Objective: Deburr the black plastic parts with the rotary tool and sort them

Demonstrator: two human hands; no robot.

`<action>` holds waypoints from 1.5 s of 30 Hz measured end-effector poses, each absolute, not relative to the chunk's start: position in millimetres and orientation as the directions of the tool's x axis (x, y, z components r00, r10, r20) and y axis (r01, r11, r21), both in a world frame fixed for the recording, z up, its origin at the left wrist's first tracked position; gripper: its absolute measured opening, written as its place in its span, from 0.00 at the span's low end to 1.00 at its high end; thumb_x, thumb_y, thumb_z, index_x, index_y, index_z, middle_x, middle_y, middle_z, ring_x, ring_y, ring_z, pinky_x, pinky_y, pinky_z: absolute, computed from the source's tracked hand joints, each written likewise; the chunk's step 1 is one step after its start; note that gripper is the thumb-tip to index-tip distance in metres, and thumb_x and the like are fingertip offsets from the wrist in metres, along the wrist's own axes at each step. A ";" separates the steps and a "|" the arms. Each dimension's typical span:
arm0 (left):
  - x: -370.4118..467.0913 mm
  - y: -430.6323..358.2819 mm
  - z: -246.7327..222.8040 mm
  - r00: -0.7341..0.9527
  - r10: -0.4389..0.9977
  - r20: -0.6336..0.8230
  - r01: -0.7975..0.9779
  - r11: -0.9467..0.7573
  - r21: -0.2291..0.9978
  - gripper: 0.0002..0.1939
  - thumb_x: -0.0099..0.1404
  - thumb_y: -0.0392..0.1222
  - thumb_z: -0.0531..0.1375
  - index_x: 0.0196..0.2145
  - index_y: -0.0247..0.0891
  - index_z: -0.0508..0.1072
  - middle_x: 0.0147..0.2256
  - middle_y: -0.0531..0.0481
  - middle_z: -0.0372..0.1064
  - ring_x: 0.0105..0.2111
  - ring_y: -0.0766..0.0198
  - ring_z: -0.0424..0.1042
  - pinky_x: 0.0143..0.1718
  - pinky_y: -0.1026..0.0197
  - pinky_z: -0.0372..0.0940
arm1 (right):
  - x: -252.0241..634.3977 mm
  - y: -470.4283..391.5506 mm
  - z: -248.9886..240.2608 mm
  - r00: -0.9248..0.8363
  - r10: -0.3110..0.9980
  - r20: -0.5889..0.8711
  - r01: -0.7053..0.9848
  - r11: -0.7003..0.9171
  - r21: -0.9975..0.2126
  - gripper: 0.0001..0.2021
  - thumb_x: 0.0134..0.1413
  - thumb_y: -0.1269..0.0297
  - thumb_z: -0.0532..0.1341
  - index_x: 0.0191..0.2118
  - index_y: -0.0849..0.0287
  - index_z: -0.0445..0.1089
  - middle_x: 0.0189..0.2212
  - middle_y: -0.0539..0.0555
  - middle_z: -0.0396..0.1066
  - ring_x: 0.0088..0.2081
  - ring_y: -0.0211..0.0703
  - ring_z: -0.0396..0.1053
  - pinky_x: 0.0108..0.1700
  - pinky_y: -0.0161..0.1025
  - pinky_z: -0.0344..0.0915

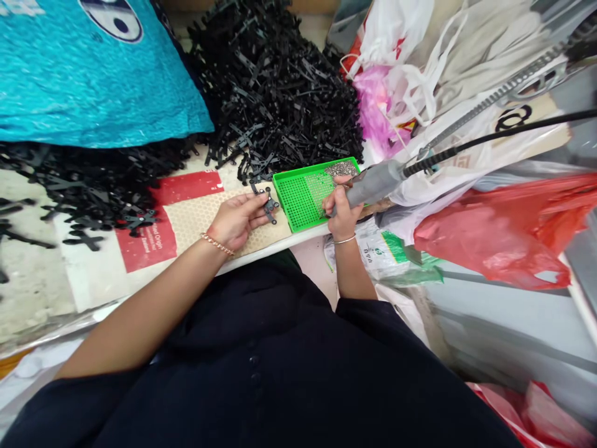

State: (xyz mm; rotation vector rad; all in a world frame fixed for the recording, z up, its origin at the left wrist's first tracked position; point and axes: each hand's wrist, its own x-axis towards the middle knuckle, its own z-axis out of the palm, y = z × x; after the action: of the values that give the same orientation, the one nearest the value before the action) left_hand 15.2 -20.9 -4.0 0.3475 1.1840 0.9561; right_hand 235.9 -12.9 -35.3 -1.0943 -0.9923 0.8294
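My left hand (240, 219) pinches a small black plastic part with several arms (270, 208) between thumb and fingers, above a tan textured mat (196, 221). Wrapped around a grey electric screwdriver (375, 182) is my right hand (344, 208); the tool's cable runs off to the upper right. Its tip is hidden by my fingers. Below and beside that hand lies a green perforated tray (293, 221), with small silvery screws (342, 168) heaped in its far right corner.
A large pile of black plastic parts (280, 93) rises behind the tray. More lie at left under a blue bag (93, 81). Plastic bags crowd the right side, among them a red bag (504, 230) and a pink bag (377, 109). A coiled hose (494, 99) crosses the upper right.
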 end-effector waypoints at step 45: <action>14.1 -22.3 -19.4 0.122 0.803 -0.583 -0.494 0.559 0.666 0.05 0.66 0.31 0.73 0.35 0.31 0.81 0.34 0.43 0.83 0.30 0.65 0.81 0.40 0.62 0.77 | 150.3 19.1 -13.1 0.116 0.974 0.196 -0.028 0.201 -0.979 0.34 0.59 0.22 0.56 0.54 0.44 0.66 0.21 0.42 0.54 0.20 0.39 0.58 0.27 0.42 0.68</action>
State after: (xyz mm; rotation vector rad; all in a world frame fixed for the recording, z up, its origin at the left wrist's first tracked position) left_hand 14.1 -22.3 -19.4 0.3447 1.0841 0.9741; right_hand 150.3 19.1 -13.1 -1.0846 -1.1864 0.9997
